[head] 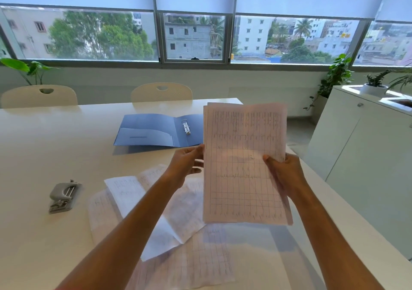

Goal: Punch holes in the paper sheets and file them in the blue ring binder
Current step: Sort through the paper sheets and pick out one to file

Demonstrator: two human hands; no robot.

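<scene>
I hold a stack of paper sheets [243,167] with printed grids upright above the table. My left hand [186,167] pinches its left edge and my right hand [284,173] grips its right edge. The blue ring binder [153,131] lies open at the far middle of the table, its metal ring mechanism [186,127] showing; the held stack hides its right side. A grey hole punch [63,197] sits at the left on the table. More loose sheets [156,218] lie scattered under my arms.
The white table [44,144] stretches left and far. Two white chairs [161,92] stand behind it. A white cabinet [361,142] with potted plants [336,77] stands to the right, across a gap of floor. Windows run along the far wall.
</scene>
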